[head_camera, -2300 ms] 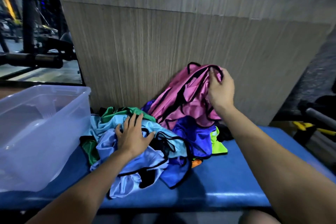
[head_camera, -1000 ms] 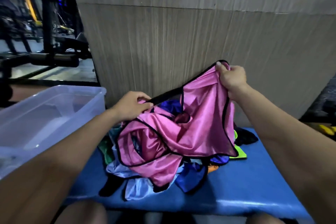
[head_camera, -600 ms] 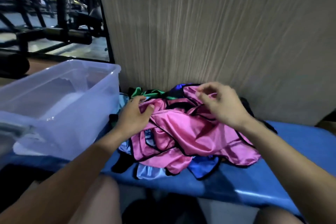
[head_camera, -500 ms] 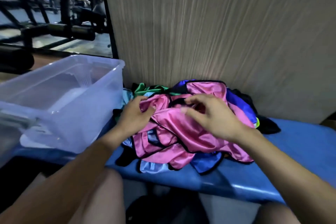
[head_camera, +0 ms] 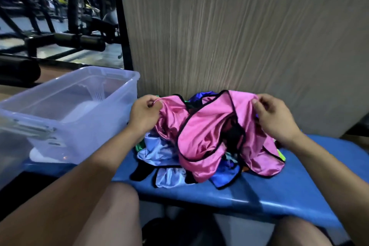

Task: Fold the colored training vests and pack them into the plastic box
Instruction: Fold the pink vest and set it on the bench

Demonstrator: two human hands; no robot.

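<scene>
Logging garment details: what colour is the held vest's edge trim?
Black trim on the pink vest; head view.

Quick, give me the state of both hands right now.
Left hand: closed, pinching one top corner of the pink vest.
Right hand: closed, pinching the pink vest's other top corner.

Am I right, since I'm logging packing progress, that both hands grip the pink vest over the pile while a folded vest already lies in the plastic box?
Not quite. The head view shows the plastic box holding no vest. The rest stands: the left hand and right hand both grip the pink vest above the pile of vests.
</scene>
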